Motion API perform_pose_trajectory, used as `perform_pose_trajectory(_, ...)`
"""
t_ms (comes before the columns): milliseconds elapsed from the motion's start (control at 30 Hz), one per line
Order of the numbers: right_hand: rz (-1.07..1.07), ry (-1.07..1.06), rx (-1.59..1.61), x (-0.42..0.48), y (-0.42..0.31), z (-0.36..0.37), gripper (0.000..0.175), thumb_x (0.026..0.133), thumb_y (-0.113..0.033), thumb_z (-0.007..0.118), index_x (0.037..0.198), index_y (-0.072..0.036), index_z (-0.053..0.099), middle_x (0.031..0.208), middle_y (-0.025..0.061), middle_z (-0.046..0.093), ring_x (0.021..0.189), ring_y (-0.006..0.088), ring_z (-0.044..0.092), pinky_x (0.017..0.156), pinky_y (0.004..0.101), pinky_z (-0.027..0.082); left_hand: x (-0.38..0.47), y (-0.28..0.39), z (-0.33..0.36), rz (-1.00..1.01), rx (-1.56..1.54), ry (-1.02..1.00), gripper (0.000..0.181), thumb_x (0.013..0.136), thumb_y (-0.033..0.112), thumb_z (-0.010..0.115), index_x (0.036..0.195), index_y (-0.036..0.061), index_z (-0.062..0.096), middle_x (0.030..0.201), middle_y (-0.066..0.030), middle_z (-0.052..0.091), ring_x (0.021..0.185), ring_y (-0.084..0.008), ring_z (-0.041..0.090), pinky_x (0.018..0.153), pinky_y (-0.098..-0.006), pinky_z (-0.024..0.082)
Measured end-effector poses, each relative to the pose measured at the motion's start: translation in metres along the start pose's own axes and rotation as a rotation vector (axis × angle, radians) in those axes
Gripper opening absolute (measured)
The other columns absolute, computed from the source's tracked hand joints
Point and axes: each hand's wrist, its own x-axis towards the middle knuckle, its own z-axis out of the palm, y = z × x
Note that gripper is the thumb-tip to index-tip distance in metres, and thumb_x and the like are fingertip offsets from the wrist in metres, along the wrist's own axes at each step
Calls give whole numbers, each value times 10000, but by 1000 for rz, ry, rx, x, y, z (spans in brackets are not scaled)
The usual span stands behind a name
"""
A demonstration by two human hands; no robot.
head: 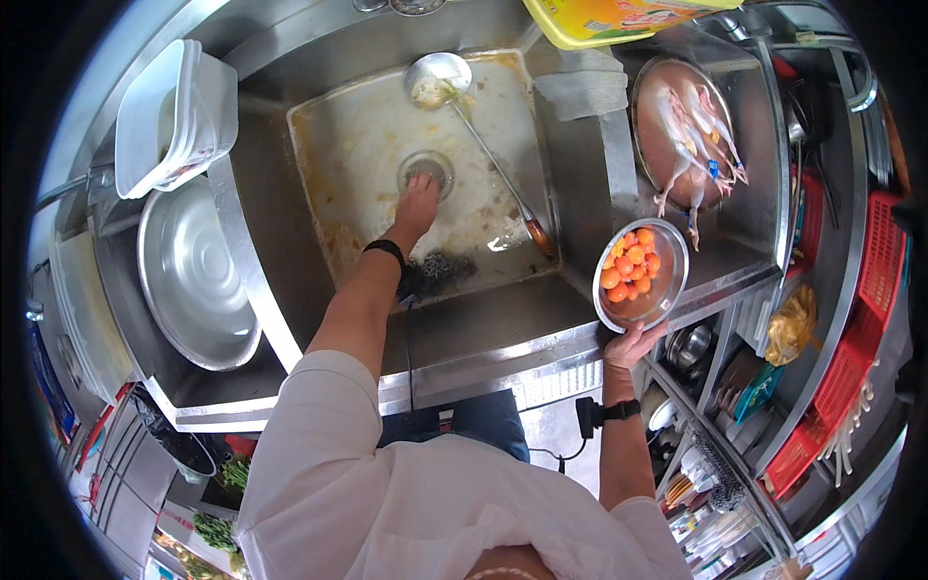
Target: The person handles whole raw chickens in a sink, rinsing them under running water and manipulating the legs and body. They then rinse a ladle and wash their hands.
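My left hand (417, 210) reaches down into the large steel sink (362, 152). Its fingers touch the round drain (447, 172), and their tips are partly hidden there. At the sink's right front edge, my right hand (636, 344) grips the near rim of a steel bowl (661, 304). Round orange balls (631, 264), like egg yolks or small tomatoes, lie in this bowl. Beyond my left hand, a long steel ladle (493, 152) with a wooden handle lies on the stained sink floor, food scraps in its scoop. A steel-wool scourer (446, 270) sits beside my left wrist.
Plucked poultry (681, 123) with a blue tag lies in a metal basin of reddish water in the right-hand sink. A grey cloth (583, 83) hangs over the divider. White plastic tubs (174, 116) and a large aluminium basin (192, 268) stand left. A yellow container (623, 22) overhangs the back.
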Motion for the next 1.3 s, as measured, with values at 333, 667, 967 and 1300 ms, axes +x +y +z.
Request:
perform_pose_trajectory(333, -47, 30, -11, 0, 4, -1, 690, 841, -507, 402, 1187, 86, 332, 1078, 242, 438, 990, 352, 461, 889, 414, 341, -6, 1, 2, 59, 25, -55, 220, 775, 75, 495, 988, 34, 531, 1072, -141, 482, 1005, -302, 472, 879, -386, 397)
perform_pose_trajectory(667, -3, -8, -55, 1, 10, -4, 691, 841, -509, 369, 1199, 82, 340, 1069, 256, 429, 1003, 381, 441, 891, 428, 328, -7, 9, -12, 176, 250, -169, 194, 733, 31, 510, 927, 39, 521, 972, -135, 501, 962, -301, 467, 862, -374, 392)
perform_pose_trajectory(967, -2, -6, -43, 3, 2, -3, 742, 828, -548, 378, 1194, 97, 341, 1051, 252, 425, 993, 386, 443, 888, 430, 332, -12, -2, -1, 130, 136, -105, 218, 700, 6, 535, 915, 40, 535, 938, -153, 518, 958, -312, 488, 857, -381, 401)
perform_pose_trajectory(1300, -25, -17, -80, 3, 12, -5, 669, 818, -481, 392, 1175, 83, 352, 1043, 251, 416, 990, 391, 417, 885, 442, 313, -37, 3, -43, -636, -952, -458, 97, 744, -21, 575, 836, -6, 603, 784, -114, 598, 672, -212, 589, 631, -304, 527)
